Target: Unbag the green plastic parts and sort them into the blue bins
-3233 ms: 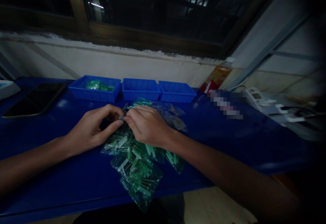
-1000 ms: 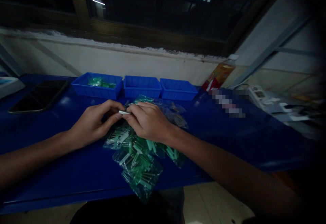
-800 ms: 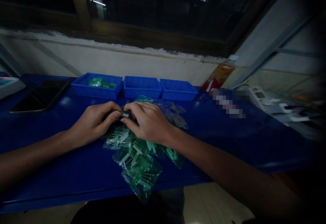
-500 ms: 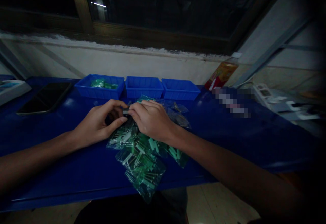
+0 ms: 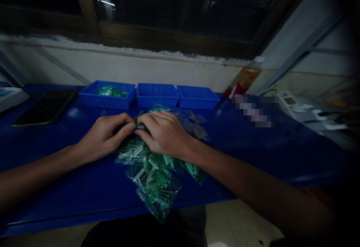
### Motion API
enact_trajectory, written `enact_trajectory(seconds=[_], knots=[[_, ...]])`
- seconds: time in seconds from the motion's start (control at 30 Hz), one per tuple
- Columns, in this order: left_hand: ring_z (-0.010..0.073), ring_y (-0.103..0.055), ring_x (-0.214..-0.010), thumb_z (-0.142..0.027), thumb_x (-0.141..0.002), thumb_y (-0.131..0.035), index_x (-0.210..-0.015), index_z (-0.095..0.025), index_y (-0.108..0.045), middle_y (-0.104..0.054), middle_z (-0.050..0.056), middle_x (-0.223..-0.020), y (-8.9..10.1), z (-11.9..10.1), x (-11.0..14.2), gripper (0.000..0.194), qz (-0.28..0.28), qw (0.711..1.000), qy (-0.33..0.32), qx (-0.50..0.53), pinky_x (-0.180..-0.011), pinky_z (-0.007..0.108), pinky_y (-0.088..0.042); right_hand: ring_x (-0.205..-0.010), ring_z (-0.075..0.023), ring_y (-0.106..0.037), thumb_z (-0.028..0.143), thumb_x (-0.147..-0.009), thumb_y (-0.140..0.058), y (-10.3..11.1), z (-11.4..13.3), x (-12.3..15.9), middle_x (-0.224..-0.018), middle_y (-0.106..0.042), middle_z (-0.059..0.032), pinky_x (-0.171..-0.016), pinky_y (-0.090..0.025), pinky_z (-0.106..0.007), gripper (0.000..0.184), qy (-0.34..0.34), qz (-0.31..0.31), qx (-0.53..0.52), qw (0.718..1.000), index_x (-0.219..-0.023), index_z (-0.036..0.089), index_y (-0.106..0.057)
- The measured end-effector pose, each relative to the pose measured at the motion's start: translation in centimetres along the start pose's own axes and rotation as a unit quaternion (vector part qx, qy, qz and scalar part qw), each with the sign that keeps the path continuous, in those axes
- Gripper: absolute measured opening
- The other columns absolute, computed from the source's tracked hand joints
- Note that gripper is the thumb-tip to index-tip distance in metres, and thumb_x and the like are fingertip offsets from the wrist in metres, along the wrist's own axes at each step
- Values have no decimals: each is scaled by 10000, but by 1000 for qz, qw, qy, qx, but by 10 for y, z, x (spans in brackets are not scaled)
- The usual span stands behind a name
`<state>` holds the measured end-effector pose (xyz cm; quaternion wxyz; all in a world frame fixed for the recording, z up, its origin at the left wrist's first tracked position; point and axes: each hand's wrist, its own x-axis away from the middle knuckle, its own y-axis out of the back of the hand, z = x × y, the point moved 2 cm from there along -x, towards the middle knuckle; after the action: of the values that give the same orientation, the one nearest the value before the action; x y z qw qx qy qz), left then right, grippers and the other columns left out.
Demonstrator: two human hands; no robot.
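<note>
My left hand (image 5: 102, 137) and my right hand (image 5: 164, 134) meet fingertip to fingertip above a heap of clear plastic bags with green and white parts (image 5: 153, 177) on the blue table (image 5: 70, 187). Both hands pinch a small dark part (image 5: 138, 126) between thumbs and forefingers. What the part is stays too dim to make out. The right hand lies over the top of the heap and hides some bags.
Three blue trays stand in a row at the back: the left tray (image 5: 107, 95) holds green bags, the middle tray (image 5: 157, 94) and right tray (image 5: 196, 97) show nothing inside. A dark phone (image 5: 45, 106) lies at far left. A red-yellow box (image 5: 242, 82) and white devices (image 5: 298, 106) are at right.
The hands stayed together over the heap. The small piece between the fingertips looked pale a second ago and now looks dark. The hands sank slightly toward the bags.
</note>
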<state>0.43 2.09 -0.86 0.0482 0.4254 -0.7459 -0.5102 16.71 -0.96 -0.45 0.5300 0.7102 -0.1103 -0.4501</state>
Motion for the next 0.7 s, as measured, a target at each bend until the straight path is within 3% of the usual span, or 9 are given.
enact_trajectory(seconds=[0.23, 0.7], knots=[[141, -605, -741, -319, -839, -469, -1035, -156, -485, -630, 30, -842, -4, 5, 2, 256, -39, 998, -5, 40, -625, 216, -465, -724, -144, -530, 366, -914, -302, -6, -5, 1, -754, -628, -51, -665, -318, -282, 344, -16, 0, 17, 1000, -848, 135, -548], [142, -613, -721, -309, -835, -488, -980, -166, -523, -638, 28, -829, -7, 6, 3, 207, -28, 999, -12, 12, -596, 219, -464, -662, -132, -498, 339, -909, -316, -5, -5, -1, -656, -580, -29, -629, -304, -271, 336, -22, 14, 23, 999, -774, 147, -557]])
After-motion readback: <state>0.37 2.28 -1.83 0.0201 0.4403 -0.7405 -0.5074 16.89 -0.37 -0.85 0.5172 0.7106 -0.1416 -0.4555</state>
